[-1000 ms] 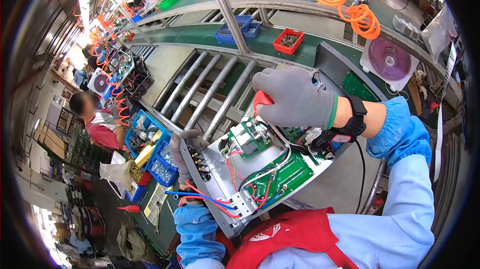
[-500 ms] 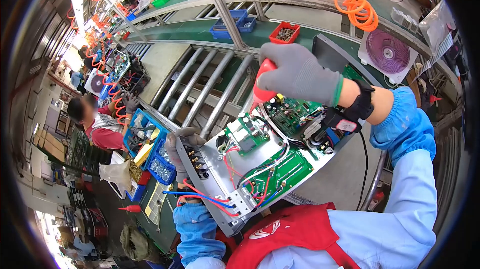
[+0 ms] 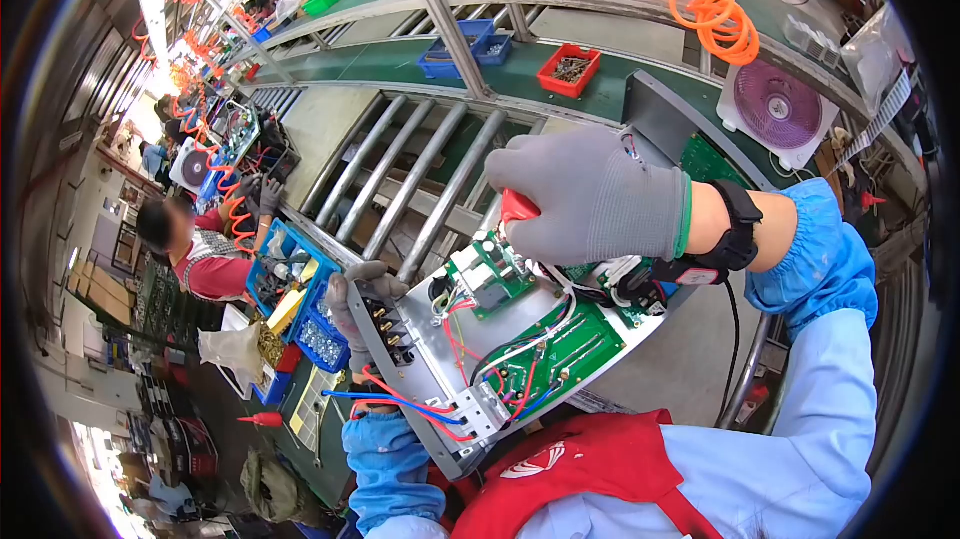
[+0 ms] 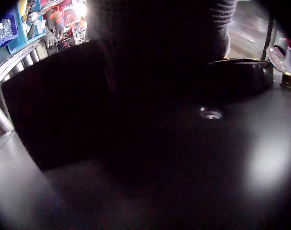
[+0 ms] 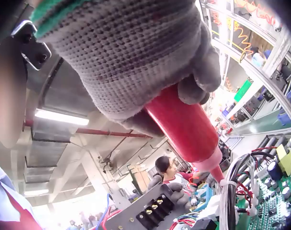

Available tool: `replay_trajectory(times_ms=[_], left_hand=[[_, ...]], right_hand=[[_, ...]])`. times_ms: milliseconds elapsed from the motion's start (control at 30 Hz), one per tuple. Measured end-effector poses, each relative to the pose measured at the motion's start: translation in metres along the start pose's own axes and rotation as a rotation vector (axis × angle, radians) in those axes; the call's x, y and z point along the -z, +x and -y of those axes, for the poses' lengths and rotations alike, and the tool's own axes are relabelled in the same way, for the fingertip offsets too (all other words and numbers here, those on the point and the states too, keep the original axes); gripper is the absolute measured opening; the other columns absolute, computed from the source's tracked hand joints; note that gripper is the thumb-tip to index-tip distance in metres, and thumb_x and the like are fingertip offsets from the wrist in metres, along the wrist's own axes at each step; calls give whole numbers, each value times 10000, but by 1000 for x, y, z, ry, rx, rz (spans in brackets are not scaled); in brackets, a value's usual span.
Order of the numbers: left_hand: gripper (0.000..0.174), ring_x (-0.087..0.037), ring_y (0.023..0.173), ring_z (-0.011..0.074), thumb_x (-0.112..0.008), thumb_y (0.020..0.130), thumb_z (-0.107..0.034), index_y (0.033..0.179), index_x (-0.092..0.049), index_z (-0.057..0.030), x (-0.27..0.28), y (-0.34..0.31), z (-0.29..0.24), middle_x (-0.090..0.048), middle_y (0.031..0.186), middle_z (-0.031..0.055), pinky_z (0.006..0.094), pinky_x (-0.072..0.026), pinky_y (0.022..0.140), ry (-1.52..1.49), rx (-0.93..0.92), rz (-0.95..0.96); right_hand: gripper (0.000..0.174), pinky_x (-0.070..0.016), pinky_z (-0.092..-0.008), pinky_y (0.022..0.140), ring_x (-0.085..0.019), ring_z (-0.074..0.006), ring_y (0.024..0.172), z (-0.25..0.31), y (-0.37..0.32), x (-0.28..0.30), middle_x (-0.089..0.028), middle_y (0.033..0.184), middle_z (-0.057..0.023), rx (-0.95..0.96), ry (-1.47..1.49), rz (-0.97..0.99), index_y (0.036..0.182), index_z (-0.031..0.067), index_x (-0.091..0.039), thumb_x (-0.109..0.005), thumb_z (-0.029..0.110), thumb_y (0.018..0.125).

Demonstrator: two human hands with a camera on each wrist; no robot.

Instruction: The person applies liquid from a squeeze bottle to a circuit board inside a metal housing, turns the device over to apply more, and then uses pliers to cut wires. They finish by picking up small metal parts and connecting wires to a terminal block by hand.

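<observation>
My gloved right hand (image 3: 600,194) grips a red squeeze bottle (image 5: 186,127) with a tapered nozzle, tilted tip-down. In the right wrist view the nozzle tip is right at a bundle of wires (image 5: 230,191) beside a green circuit board (image 5: 274,206). In the head view the hand covers most of the bottle. My gloved left hand (image 3: 345,307) holds the end panel of an open grey metal chassis (image 3: 425,379), fingers over its upper edge. Inside the chassis lie another green board (image 3: 575,354), a white-topped module (image 3: 485,274) and coloured wires. The left wrist view is mostly dark.
A roller conveyor (image 3: 425,184) runs behind the chassis. Blue bins (image 3: 322,334) of small hardware stand at the left, a red bin (image 3: 569,70) of screws at the back. A purple fan (image 3: 780,109) is at the right. Another person (image 3: 205,259) works at the far left.
My right hand has turned the bottle upright-looking and then rolled back over it, now slightly left and lower. The left hand keeps its hold on the chassis. The other person's hands have come forward.
</observation>
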State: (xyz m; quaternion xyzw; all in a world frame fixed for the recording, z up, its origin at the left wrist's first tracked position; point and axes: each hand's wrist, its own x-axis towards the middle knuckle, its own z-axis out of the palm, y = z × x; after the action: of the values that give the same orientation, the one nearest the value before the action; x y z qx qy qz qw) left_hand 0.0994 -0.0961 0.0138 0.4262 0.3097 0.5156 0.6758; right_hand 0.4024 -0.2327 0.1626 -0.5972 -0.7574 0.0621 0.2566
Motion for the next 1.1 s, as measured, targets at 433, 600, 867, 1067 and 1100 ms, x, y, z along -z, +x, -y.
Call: replay_trajectory(times_ms=[433,600,867,1067,1100], left_hand=[[810,-666,666,284,-578,876,-656,1004,-639,142,24,16,11,-615,656,136,372,-558,634,-3,-18,127],[824,-672,669,275,-573,876,-661,1030,-623,147,21,12,8,-638,674,154,353,-563,649,23,7,92],[802,-670,660,255,-554,895,-649,1030,-630,138,26,16,11,-627,643,133,333,-537,618,15,-28,148],[777,-639,638,254,-544,912,-628,1006,-638,137,25,17,12,-576,607,110,341,-522,615,-7,-42,172],[770,-632,633,255,-546,914,-623,1004,-640,137,23,15,11,-571,607,110,345,-521,618,-1,-40,157]], right_hand=[[311,-528,-467,754,-673,-416,863,3,27,-3,-665,840,-232,-151,-25,83,887,5,-609,-609,294,773],[333,-527,-449,743,-661,-414,829,2,25,-4,-651,830,-232,-138,41,52,901,7,-613,-641,304,752],[326,-530,-441,714,-654,-409,817,5,25,-4,-649,821,-211,-131,-52,33,935,16,-623,-660,275,740],[307,-522,-465,716,-651,-418,825,5,32,-12,-648,825,-221,-114,-106,96,904,6,-602,-639,269,751],[305,-521,-466,716,-651,-418,828,6,34,-10,-648,826,-223,-129,-115,117,899,4,-598,-639,267,750]])
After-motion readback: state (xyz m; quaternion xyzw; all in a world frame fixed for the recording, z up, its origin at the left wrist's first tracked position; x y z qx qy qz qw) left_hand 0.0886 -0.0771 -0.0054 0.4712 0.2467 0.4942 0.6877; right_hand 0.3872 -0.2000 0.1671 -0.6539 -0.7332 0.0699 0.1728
